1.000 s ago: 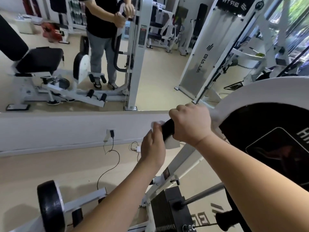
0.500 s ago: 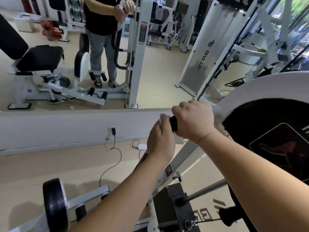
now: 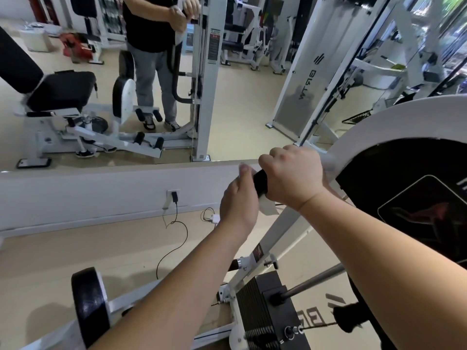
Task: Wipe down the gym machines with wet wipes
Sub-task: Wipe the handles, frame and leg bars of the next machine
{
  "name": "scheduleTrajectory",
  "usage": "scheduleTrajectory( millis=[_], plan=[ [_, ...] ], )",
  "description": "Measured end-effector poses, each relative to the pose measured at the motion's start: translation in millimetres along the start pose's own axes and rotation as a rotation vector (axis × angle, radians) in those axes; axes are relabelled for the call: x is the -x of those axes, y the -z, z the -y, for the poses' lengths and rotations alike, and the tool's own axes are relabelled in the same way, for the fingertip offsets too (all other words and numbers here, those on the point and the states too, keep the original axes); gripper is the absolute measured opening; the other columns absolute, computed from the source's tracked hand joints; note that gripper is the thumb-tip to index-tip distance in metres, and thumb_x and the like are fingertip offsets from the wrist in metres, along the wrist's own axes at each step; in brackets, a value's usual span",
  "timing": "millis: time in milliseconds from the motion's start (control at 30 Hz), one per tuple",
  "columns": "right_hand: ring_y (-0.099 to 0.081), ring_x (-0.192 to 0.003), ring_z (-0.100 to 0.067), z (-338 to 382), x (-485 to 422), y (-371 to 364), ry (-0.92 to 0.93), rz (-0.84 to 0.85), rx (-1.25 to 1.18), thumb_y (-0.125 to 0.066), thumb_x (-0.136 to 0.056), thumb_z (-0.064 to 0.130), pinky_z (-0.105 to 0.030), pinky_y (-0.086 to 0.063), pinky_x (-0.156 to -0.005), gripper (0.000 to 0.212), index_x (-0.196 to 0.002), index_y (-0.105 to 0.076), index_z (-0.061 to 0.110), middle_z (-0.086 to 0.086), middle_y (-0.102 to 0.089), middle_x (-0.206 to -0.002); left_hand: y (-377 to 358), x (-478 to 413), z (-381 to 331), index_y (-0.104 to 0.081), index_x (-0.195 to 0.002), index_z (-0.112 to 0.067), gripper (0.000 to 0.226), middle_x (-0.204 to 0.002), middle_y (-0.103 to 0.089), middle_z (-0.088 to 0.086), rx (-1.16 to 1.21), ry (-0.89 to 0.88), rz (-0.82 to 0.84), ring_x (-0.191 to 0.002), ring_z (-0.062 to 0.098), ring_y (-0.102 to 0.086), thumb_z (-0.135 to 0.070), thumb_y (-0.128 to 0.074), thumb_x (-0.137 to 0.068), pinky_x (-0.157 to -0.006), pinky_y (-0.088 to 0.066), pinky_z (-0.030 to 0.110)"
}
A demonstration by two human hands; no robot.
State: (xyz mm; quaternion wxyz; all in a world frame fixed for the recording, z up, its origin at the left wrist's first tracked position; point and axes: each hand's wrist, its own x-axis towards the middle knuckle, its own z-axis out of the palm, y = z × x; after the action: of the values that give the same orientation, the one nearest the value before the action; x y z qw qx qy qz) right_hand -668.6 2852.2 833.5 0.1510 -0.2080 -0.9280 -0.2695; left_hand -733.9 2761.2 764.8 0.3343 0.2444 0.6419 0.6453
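The right hand [image 3: 293,176] is closed in a fist around the black handle [image 3: 260,181] of the white gym machine [image 3: 358,137]. The left hand [image 3: 237,205] is just beside it, on the free end of the handle, and its fingers [image 3: 244,170] press a white wet wipe [image 3: 267,205] against the grip; a corner of the wipe hangs below the handle. Under the arms stands the black weight stack [image 3: 262,306]. On the wall in front there is a mirror [image 3: 151,72], and below it a socket [image 3: 173,194] with a black cable.
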Motion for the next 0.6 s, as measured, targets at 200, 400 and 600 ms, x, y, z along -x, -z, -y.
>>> scheduleTrajectory(
  millis=[200,400,600],
  plan=[
    [-0.047,-0.04,-0.024,1.9,0.8,1.7,0.004,-0.014,-0.04,-0.075,-0.036,0.005,-0.023,-0.022,-0.055,0.03,-0.053,-0.052,0.013,-0.003,-0.046,-0.048,30.2,-0.3,82.5,-0.074,-0.097,-0.007,0.068,-0.087,-0.069,0.009,0.049,0.242,-0.022,-0.081,0.021,-0.06,-0.058,-0.03,-0.107,-0.076,-0.043,0.031],
    [-0.047,-0.04,-0.024,0.5,1.0,-3.7,0.01,-0.064,-0.015,-0.075,-0.038,0.009,-0.023,-0.022,-0.055,0.027,-0.053,-0.052,0.015,-0.002,-0.046,-0.048,24.1,-23.3,17.7,-0.067,-0.084,-0.008,0.054,-0.072,-0.068,0.015,0.092,0.311,0.207,-0.06,0.022,-0.062,-0.048,-0.038,-0.105,-0.062,-0.05,0.024],
    [-0.047,-0.041,-0.025,0.6,1.4,-3.8,0.007,-0.09,-0.002,-0.073,-0.039,0.008,-0.024,-0.023,-0.056,0.025,-0.054,-0.053,0.014,-0.003,-0.047,-0.049,32.6,-21.2,-2.5,-0.062,-0.08,0.0,0.042,-0.067,-0.066,0.019,0.065,0.283,0.335,-0.059,0.025,-0.063,-0.028,-0.042,-0.104,-0.066,-0.052,0.029]
  ],
)
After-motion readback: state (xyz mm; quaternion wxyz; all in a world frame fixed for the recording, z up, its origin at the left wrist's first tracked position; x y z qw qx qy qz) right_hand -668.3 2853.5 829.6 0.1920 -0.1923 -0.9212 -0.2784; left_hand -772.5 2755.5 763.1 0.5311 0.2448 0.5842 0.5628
